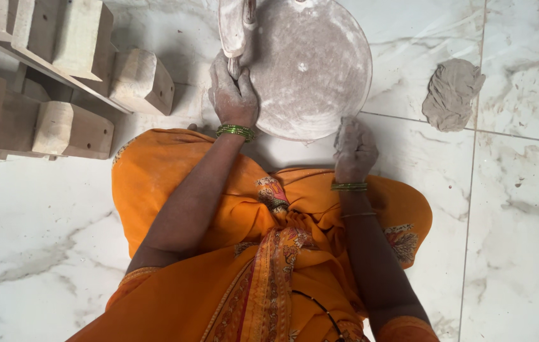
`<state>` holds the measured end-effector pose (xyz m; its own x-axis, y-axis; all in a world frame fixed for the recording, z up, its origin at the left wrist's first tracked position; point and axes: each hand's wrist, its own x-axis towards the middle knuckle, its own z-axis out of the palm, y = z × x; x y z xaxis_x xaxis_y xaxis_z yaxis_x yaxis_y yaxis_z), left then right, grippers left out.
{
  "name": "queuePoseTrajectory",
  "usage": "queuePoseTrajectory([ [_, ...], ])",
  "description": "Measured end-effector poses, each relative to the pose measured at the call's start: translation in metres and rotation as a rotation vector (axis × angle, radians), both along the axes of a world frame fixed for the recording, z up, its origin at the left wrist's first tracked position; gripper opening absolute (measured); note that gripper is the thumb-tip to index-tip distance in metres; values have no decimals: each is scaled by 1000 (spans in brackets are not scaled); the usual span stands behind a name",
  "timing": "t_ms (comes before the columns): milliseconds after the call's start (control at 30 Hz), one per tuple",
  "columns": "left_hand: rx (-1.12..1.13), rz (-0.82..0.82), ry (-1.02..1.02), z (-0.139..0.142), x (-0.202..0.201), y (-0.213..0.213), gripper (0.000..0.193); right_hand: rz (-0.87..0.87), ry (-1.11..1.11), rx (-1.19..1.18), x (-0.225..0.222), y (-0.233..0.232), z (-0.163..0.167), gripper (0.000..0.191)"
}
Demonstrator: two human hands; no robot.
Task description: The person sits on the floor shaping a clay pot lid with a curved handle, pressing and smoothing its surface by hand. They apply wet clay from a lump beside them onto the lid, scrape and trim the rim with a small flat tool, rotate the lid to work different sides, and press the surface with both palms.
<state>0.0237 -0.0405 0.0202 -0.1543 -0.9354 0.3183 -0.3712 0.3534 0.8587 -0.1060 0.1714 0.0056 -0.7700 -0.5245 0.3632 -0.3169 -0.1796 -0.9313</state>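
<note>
Orange cloth [263, 266] nearest; I'm watching left hand [234, 94] fingers wrapping the clay-caked wooden tool [234, 31], right hand [354, 151] curling shut beside round dusty stone disc [310, 66]; slick clay risking a slip.

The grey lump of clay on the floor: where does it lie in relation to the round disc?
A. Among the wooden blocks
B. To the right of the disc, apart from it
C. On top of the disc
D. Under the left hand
B: the grey lump of clay lies on the marble floor, right of the round disc, not touching it.
</note>
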Motion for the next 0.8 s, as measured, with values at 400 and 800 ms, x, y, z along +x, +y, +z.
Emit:
queuePoseTrajectory([
  [400, -23, 15, 2, -9, -4, -4, 54, -89, 33, 77, 0, -2, -15, 26],
  [800, -31, 23, -12, -15, -6, -4, 57, -106, 280, 395, -9, -3, -5, 27],
])
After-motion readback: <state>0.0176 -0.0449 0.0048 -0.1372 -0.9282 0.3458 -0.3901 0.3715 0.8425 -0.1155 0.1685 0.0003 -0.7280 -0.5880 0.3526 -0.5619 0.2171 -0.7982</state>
